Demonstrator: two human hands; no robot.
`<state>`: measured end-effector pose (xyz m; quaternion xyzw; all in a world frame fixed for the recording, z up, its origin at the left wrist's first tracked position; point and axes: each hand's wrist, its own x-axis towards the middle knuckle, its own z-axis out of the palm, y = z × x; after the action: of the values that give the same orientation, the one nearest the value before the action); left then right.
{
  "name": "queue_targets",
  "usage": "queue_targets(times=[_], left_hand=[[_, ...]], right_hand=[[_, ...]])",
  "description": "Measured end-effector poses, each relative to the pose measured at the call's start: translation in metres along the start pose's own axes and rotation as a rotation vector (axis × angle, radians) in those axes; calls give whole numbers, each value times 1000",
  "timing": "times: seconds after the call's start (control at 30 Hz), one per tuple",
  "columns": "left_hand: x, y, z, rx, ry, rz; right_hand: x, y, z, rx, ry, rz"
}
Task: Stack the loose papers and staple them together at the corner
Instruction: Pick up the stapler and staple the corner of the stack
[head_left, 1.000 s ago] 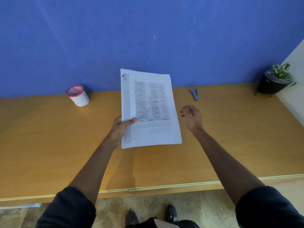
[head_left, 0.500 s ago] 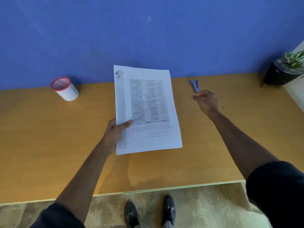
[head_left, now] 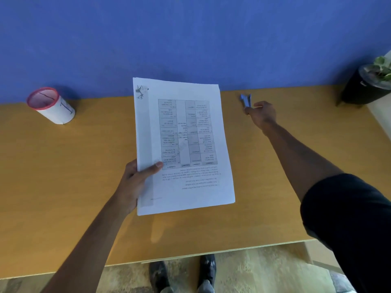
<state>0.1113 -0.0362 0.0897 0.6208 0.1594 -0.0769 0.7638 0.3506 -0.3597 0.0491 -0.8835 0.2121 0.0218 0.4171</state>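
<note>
My left hand [head_left: 135, 182] grips a squared stack of white printed papers [head_left: 186, 187] by its left edge, thumb on top, and holds it tilted above the wooden table [head_left: 63, 187]. The top sheet carries a grey table of text, upside down to me. A small blue stapler [head_left: 245, 100] lies near the table's back edge, right of the papers. My right hand [head_left: 262, 116] is stretched out to it, fingertips touching its near end; the fingers pinch at it, but I cannot tell whether they hold it.
A white cup with a red rim [head_left: 50, 105] stands at the back left. A black pot with a green plant [head_left: 368, 83] sits at the back right corner. A blue wall runs behind the table. My shoes show below the front edge.
My right hand has moved from beside the papers out to the blue stapler and now touches it. The left hand keeps the same hold on the stack.
</note>
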Motion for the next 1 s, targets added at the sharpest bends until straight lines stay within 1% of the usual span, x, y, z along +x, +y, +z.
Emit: queue_targets(times=[0.13,0.33,0.53,0.7,0.87,1.0], left_hand=[[3,-11,5,-23,20,-12],[6,-24,8,-48,37,-34],[6,-34,6,-63,42,-46],[4,-39,5,-79,60,-45],[0,-39,6,-98,77,-51],[-1,-41,5,-101,81,-53]], right_hand=[[18,3,6,-58,-1,17],[34,9,13,-248,-5,-15],[49,14,26,-326,-40,-18],[59,12,34,-343,-10,-12],[68,4,38,-429,46,-6],[76,4,43,-500,118,-70]])
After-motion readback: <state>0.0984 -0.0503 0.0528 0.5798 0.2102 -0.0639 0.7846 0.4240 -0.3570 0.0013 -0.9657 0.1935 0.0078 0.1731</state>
